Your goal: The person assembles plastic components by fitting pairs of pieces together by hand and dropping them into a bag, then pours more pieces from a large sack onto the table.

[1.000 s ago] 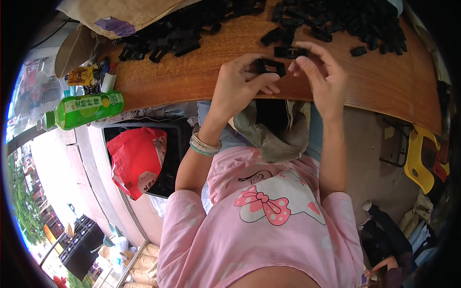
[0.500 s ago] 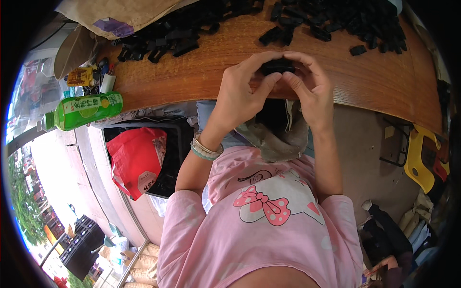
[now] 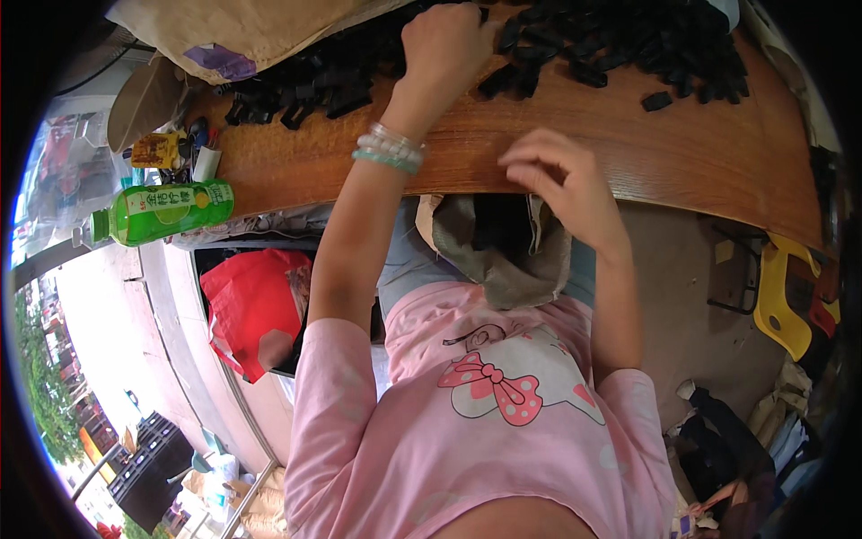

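Note:
My left hand (image 3: 449, 49) reaches to the far edge of the table, over a heap of small black plastic pieces (image 3: 328, 85). Its fingers point away and are mostly hidden, so I cannot tell whether they grip a piece. Bracelets circle that wrist. Near the table's front edge hovers my right hand (image 3: 561, 180), fingers loosely bent and apart from the thumb, slightly blurred, with nothing visible in it. Just below it, an open grey-green cloth bag (image 3: 530, 278) with a dark inside lies on my lap.
Another heap of black pieces (image 3: 646, 45) covers the table's (image 3: 700, 162) far right. A green drink bottle (image 3: 166, 211) lies at the left edge near small tools. Below are a red bag (image 3: 256, 310) and, at right, a yellow stool (image 3: 779, 305).
Both hands were together holding a black piece; now they are apart. My left hand has moved far forward to the heap, my right slightly nearer me. The piece is no longer visible between them.

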A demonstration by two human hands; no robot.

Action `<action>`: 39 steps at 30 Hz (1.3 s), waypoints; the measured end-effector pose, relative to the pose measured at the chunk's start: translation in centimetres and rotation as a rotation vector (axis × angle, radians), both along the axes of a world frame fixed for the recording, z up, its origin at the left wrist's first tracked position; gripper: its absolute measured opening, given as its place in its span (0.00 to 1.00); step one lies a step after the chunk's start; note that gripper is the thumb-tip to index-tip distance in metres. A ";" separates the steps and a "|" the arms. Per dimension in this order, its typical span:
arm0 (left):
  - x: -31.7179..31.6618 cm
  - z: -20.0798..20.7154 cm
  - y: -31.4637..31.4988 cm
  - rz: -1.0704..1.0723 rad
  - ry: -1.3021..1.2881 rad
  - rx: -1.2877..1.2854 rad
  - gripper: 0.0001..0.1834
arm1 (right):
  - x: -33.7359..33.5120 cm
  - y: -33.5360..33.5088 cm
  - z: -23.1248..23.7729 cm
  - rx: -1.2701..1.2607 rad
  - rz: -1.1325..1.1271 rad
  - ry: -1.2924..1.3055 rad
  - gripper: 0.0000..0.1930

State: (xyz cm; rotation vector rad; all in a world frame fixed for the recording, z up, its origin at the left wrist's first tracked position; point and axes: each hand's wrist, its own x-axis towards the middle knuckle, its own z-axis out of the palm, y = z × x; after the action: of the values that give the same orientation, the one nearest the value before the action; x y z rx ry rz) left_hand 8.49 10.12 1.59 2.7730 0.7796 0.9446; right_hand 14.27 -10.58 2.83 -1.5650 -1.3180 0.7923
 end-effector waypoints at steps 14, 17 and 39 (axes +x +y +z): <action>-6.8 1.7 -7.1 -0.095 -0.261 -0.742 0.11 | 3.2 3.2 -2.6 0.222 -0.383 -0.703 0.20; -7.9 -0.2 -8.0 -0.137 -0.296 -0.979 0.16 | 1.8 2.1 -0.9 0.279 -0.323 -0.403 0.18; -8.5 2.1 -10.7 -0.293 -0.392 -0.975 0.17 | -1.3 1.4 0.8 0.289 -0.222 0.059 0.18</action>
State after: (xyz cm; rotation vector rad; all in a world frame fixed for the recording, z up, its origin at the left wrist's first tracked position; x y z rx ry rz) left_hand -0.01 -0.59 3.73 1.7265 0.5327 0.7293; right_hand 12.98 -9.15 3.62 -1.4148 -1.1362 0.4830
